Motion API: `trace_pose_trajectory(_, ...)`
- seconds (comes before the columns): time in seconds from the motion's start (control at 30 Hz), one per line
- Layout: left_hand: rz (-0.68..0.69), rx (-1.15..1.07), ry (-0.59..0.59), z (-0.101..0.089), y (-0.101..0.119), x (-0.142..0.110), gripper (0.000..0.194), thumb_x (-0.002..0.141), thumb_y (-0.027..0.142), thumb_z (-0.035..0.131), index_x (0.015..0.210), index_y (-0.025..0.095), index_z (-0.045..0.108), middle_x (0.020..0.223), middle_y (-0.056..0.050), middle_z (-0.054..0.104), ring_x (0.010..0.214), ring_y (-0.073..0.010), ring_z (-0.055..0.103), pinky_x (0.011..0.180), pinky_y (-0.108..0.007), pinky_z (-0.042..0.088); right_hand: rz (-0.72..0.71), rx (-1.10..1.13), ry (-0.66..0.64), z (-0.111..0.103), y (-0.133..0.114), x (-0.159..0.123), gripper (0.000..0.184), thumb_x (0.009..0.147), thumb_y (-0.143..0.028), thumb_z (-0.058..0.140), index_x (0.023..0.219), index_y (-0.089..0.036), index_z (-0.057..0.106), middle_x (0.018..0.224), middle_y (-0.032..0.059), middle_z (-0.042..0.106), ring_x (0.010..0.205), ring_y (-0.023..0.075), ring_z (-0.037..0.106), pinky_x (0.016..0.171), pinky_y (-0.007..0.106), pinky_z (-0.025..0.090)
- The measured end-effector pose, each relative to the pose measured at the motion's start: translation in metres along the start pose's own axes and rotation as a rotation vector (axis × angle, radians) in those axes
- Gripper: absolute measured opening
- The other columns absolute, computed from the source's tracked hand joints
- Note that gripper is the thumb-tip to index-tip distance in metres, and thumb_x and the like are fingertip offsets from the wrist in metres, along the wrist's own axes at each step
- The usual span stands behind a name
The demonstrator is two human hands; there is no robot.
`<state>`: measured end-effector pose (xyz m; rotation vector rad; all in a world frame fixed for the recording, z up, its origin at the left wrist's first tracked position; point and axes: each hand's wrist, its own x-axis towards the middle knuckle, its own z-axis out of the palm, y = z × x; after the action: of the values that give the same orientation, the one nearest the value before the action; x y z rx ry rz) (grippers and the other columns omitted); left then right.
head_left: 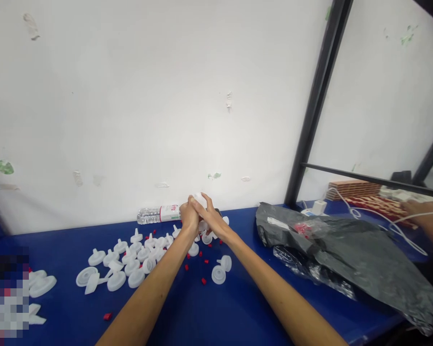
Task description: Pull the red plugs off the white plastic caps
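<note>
Close to the wall, my left hand (189, 214) and my right hand (210, 215) meet around a whitish plastic piece (199, 198). Both hands are closed on it, and most of it is hidden by the fingers. Left of my forearms lie many white plastic nozzle caps (116, 280), some with upright spouts. More white pieces sit beneath my hands. Small red caps (204, 281) are scattered among them. Just right of my right forearm's inner edge rests a two-part white flip-top cap (219, 274). Behind my left hand a clear water bottle (149, 216) lies on its side.
The blue table (195, 317) meets a white wall (166, 96). A grey plastic bag (324, 245) covers the right side. Beyond it are a black metal frame (312, 105), a white cable (368, 210), a white adapter (319, 207) and another person's arm (427, 216).
</note>
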<state>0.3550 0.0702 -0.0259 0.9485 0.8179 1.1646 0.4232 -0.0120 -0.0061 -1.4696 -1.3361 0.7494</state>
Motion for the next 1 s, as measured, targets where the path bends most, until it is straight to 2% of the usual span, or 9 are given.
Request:
trace_pose_trajectory(0.1, 0.012, 0.041, 0.011, 0.006, 0.004, -0.011, 0.035, 0.096, 0.044, 0.058, 0.114, 0.014, 0.063, 0.104, -0.005, 0.068, 0.084, -0.0158, 0.066, 0.073, -0.033, 0.058, -0.022, -0.007, 0.002, -0.004, -0.001, 0.002, 0.090, 0.086, -0.085, 0.035, 0.159, -0.037, 0.016, 0.116, 0.0109, 0.069, 0.062, 0.0197, 0.065, 0.053, 0.033, 0.055)
trace_pose_trajectory(0.27, 0.051, 0.096, 0.034, 0.012, 0.008, -0.021, 0.033, 0.096, 0.043, 0.058, 0.110, 0.014, 0.064, 0.101, -0.004, 0.068, 0.083, -0.0152, 0.066, 0.072, -0.033, 0.058, -0.058, -0.070, 0.120, -0.001, -0.003, 0.001, 0.073, 0.091, -0.081, 0.028, 0.151, -0.039, 0.035, 0.104, 0.0050, 0.071, 0.070, 0.0205, 0.066, 0.063, 0.033, 0.054)
trace_pose_trajectory(0.4, 0.090, 0.120, 0.088, 0.010, 0.007, -0.015, 0.032, 0.095, 0.041, 0.059, 0.113, 0.015, 0.064, 0.106, -0.005, 0.068, 0.087, -0.0166, 0.067, 0.076, -0.035, 0.058, -0.062, -0.114, 0.217, 0.008, -0.001, -0.002, 0.058, 0.098, -0.069, 0.029, 0.143, -0.036, 0.043, 0.096, 0.0027, 0.071, 0.085, 0.0233, 0.068, 0.082, 0.037, 0.051)
trace_pose_trajectory(0.5, 0.092, 0.125, 0.119, 0.005, 0.006, -0.007, 0.032, 0.095, 0.040, 0.060, 0.114, 0.015, 0.063, 0.108, -0.005, 0.068, 0.089, -0.0174, 0.067, 0.077, -0.035, 0.059, -0.113, -0.141, 0.250, 0.016, 0.002, -0.004, 0.051, 0.101, -0.065, 0.028, 0.134, -0.033, 0.049, 0.094, 0.0022, 0.071, 0.090, 0.0234, 0.068, 0.088, 0.038, 0.049)
trace_pose_trajectory(0.6, 0.075, 0.112, 0.098, 0.000, 0.006, -0.004, 0.033, 0.095, 0.041, 0.060, 0.116, 0.015, 0.064, 0.112, -0.006, 0.067, 0.094, -0.0193, 0.067, 0.080, -0.037, 0.059, -0.094, -0.097, 0.215, 0.021, 0.003, -0.005, 0.057, 0.099, -0.070, 0.024, 0.134, -0.031, 0.047, 0.100, 0.0046, 0.069, 0.087, 0.0229, 0.067, 0.080, 0.037, 0.053)
trace_pose_trajectory(0.67, 0.064, 0.094, 0.064, -0.001, 0.006, -0.004, 0.034, 0.094, 0.041, 0.061, 0.116, 0.015, 0.064, 0.114, -0.006, 0.067, 0.097, -0.0205, 0.066, 0.082, -0.039, 0.058, -0.023, -0.031, 0.153, 0.021, 0.003, -0.005, 0.067, 0.095, -0.077, 0.023, 0.137, -0.029, 0.043, 0.104, 0.0080, 0.068, 0.082, 0.0233, 0.067, 0.065, 0.035, 0.056)
trace_pose_trajectory(0.77, 0.054, 0.063, 0.016, 0.001, 0.006, -0.007, 0.035, 0.094, 0.041, 0.061, 0.118, 0.015, 0.063, 0.116, -0.006, 0.066, 0.099, -0.0212, 0.066, 0.084, -0.040, 0.058, 0.037, 0.052, 0.091, 0.017, 0.000, -0.004, 0.076, 0.090, -0.082, 0.025, 0.139, -0.026, 0.044, 0.110, 0.0120, 0.066, 0.077, 0.0236, 0.066, 0.047, 0.031, 0.054)
trace_pose_trajectory(0.87, 0.042, 0.035, -0.010, 0.005, 0.006, -0.009, 0.035, 0.094, 0.040, 0.061, 0.119, 0.015, 0.063, 0.117, -0.007, 0.066, 0.100, -0.0216, 0.066, 0.084, -0.040, 0.058, -0.010, 0.083, 0.078, 0.014, -0.002, -0.004, 0.076, 0.089, -0.082, 0.031, 0.137, -0.027, 0.050, 0.109, 0.0117, 0.066, 0.076, 0.0233, 0.066, 0.043, 0.028, 0.054)
trace_pose_trajectory(1.0, 0.009, -0.003, -0.025, 0.008, 0.004, -0.009, 0.035, 0.094, 0.039, 0.062, 0.118, 0.015, 0.063, 0.116, -0.007, 0.066, 0.098, -0.0210, 0.066, 0.083, -0.040, 0.058, -0.046, 0.113, 0.098, 0.017, -0.001, -0.004, 0.073, 0.089, -0.080, 0.038, 0.140, -0.030, 0.051, 0.112, 0.0098, 0.068, 0.078, 0.0232, 0.067, 0.045, 0.029, 0.055)
